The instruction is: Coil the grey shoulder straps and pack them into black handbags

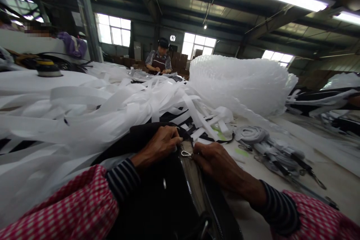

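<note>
A black bag (168,198) with a silver zipper lies in front of me on the table. My left hand (159,146) is closed on the bag's top edge by the zipper's end. My right hand (218,165) pinches at the metal zipper pull (186,153); its fingertips are closed on it. Both wrists wear striped cuffs under red checked sleeves.
A heap of white fabric strips (92,108) spreads left and behind the bag. A big roll of white bubble wrap (242,82) stands behind right. Grey straps with clips (270,150) lie on the table (332,172) at right. A person (159,60) works far back.
</note>
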`<control>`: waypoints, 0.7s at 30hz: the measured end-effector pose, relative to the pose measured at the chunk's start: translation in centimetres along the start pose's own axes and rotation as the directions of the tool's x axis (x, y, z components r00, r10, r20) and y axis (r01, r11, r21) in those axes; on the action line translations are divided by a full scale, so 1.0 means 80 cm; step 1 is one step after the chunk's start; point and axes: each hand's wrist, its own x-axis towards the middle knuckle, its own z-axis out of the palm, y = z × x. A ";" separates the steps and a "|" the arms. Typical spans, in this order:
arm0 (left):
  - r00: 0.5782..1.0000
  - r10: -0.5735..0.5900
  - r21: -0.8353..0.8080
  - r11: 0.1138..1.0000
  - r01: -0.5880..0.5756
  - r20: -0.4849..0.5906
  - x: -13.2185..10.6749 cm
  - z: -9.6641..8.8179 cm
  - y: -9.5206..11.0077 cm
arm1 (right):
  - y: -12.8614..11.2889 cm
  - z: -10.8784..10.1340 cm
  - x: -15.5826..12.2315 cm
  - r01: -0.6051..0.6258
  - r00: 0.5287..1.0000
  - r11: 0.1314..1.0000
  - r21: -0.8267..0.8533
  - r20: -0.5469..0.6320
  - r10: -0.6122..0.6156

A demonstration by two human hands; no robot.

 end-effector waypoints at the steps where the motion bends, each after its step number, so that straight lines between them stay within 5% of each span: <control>1: 1.000 0.004 0.005 1.000 -0.004 -0.003 0.000 0.000 0.000 | 0.000 0.000 0.000 -0.004 1.000 1.000 0.007 -0.005 0.004; 21: 0.999 0.046 0.049 0.998 -0.047 0.011 -0.005 -0.002 0.009 | -0.002 0.003 0.013 -0.024 0.999 0.997 0.067 -0.028 0.026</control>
